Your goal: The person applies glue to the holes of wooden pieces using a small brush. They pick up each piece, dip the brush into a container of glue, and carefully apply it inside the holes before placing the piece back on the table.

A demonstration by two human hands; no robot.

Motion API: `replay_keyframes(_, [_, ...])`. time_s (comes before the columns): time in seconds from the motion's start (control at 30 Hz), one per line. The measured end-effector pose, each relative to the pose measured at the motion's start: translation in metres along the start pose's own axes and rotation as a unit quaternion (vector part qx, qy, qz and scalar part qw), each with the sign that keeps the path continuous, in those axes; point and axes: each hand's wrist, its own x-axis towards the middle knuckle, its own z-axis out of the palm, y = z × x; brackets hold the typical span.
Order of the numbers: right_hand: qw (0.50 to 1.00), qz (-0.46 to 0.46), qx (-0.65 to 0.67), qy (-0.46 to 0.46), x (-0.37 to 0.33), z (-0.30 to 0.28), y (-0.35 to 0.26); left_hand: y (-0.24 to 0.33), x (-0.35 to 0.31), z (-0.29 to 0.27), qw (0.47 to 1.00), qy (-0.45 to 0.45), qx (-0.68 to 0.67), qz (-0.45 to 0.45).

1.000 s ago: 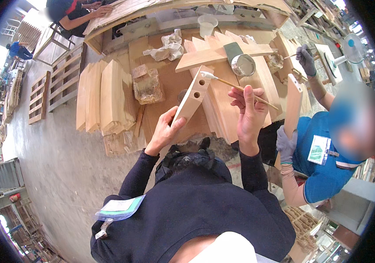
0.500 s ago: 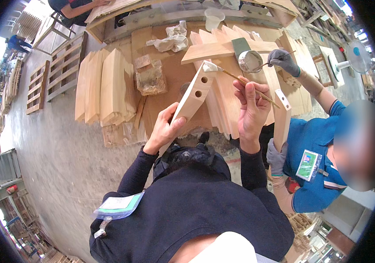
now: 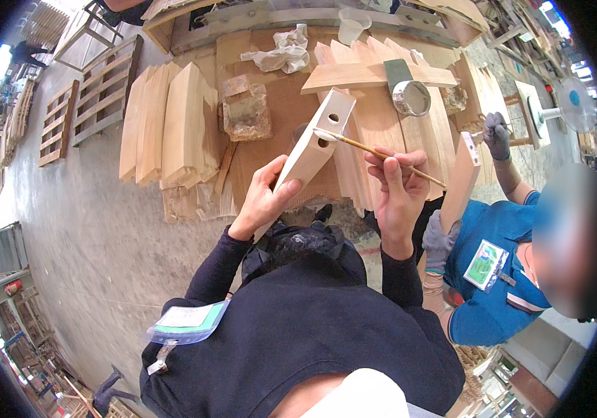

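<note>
My left hand [image 3: 266,200] is closed round the lower part of a pale wooden piece [image 3: 305,157], which tilts up and away from me. Two round holes are drawn into its end face. Between thumb and fingers my right hand [image 3: 399,191] pinches a thin brush [image 3: 371,148] with a wooden handle. White stuff coats the brush tip, which lies at the rim of the lower hole and partly covers it. A white smear shows on the face there. Beyond my right hand, an open metal can [image 3: 410,98] holds something whitish.
Stacked wooden pieces lie left [image 3: 185,125] and right [image 3: 375,132] on cardboard [image 3: 277,94], with a crusted block [image 3: 246,111] and crumpled white cloth [image 3: 281,50]. At right a gloved co-worker [image 3: 483,279] holds another drilled piece [image 3: 461,174]. Pallets [image 3: 106,90] stand far left.
My brush tip has moved from the top end of the wooden piece down to its lower hole. The co-worker's far hand has left the can and come to their own wooden piece.
</note>
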Motion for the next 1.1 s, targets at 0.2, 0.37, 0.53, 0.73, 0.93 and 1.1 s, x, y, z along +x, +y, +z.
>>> replay_keyframes(0.2, [1.000,-0.001,-0.004,0.023,-0.018,0.009,0.006,0.000,-0.011,-0.009,0.999,0.000,-0.037,-0.001])
replay_keyframes(0.37, [0.999,-0.010,-0.024,0.023,-0.039,0.016,0.016,-0.015,-0.027,-0.018,0.999,0.004,-0.048,-0.005])
replay_keyframes(0.53, [0.999,-0.018,-0.027,0.028,-0.056,0.019,0.028,-0.033,-0.039,-0.025,0.999,-0.005,-0.037,0.034])
replay_keyframes(0.73, [0.998,-0.023,-0.016,0.055,-0.056,0.021,0.032,-0.034,-0.054,-0.020,1.000,0.015,-0.001,0.026])
replay_keyframes(0.93, [0.996,-0.030,-0.014,0.080,-0.045,0.019,0.031,-0.042,-0.063,-0.020,0.999,0.001,0.006,0.038])
replay_keyframes(1.1, [0.996,-0.033,0.001,0.081,-0.036,0.014,0.027,-0.032,-0.069,-0.012,0.999,0.010,-0.023,0.028])
